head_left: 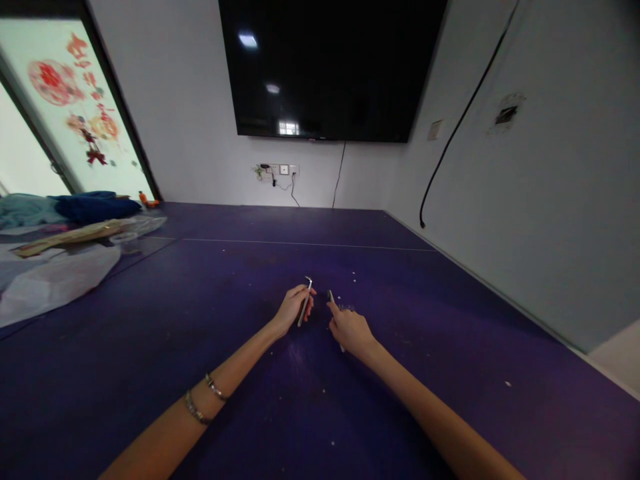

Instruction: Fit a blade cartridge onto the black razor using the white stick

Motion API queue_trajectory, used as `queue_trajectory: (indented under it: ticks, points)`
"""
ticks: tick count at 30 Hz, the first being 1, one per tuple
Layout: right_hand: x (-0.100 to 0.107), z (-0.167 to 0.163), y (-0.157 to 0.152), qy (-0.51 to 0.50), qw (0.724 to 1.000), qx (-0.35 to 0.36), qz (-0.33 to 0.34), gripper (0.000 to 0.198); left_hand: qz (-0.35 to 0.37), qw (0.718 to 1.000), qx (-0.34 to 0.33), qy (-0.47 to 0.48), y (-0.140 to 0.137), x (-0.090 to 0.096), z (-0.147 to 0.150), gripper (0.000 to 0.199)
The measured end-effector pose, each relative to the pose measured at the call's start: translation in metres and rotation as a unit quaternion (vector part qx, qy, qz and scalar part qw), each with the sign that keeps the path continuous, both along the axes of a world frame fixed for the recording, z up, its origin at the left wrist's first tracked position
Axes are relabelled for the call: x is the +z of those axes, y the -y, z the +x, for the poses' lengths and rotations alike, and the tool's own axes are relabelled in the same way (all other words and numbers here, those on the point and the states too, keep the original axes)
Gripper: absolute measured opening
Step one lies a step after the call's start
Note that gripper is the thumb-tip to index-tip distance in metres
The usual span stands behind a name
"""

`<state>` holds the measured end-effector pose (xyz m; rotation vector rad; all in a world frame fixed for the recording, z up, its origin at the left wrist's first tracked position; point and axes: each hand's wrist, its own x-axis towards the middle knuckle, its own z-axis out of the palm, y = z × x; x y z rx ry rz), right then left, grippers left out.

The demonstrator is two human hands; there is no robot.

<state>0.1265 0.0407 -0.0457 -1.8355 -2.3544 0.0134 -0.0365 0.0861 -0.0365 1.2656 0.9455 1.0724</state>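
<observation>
My left hand [293,309] is closed around a slim silver metal tool with a bent tip [303,311]. The tool stands tilted, its hooked end up and its straight end pointing down. Close to its right, my right hand [351,329] grips a thin stick-like tool with a dark tip [330,295], the forefinger stretched along it. Most of that tool is hidden by the fingers, and I cannot make out its kind. Just past the right knuckles, a small clear item [346,308] shows in part on the purple surface [240,400]. The two hands are apart.
White specks dot the purple surface. At the left lie white plastic sheeting [65,280], a wooden strip [75,238], a clear cup [125,241] and blue cloth [97,207]. A black cable [453,137] hangs down the right wall; a television [330,67] is mounted ahead.
</observation>
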Motion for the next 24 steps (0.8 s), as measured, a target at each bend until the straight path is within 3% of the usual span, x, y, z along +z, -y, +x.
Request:
queue_trajectory:
  ticks: [6, 9, 11, 18, 24]
  points:
    - [0.020, 0.032, -0.008, -0.141, 0.988, 0.012, 0.065, 0.045, 0.041, 0.999, 0.002, -0.031, 0.003, 0.008, 0.003, 0.015]
    - [0.029, 0.054, -0.013, -0.242, 0.959, 0.047, 0.139, 0.039, 0.077, 0.996, 0.006, -0.048, 0.002, 0.009, 0.004, 0.014]
    - [0.033, 0.066, -0.013, -0.301, 0.939, 0.067, 0.154, 0.034, 0.101, 0.994, 0.001, -0.047, 0.002, 0.010, 0.005, 0.013]
    - [0.048, 0.093, -0.003, -0.451, 0.887, 0.097, 0.001, 0.033, 0.168, 0.983, -0.013, -0.074, 0.012, 0.014, 0.010, 0.014]
    - [0.055, 0.099, 0.003, -0.432, 0.890, 0.144, -0.025, 0.027, 0.180, 0.980, -0.032, -0.072, 0.027, 0.015, 0.010, 0.016]
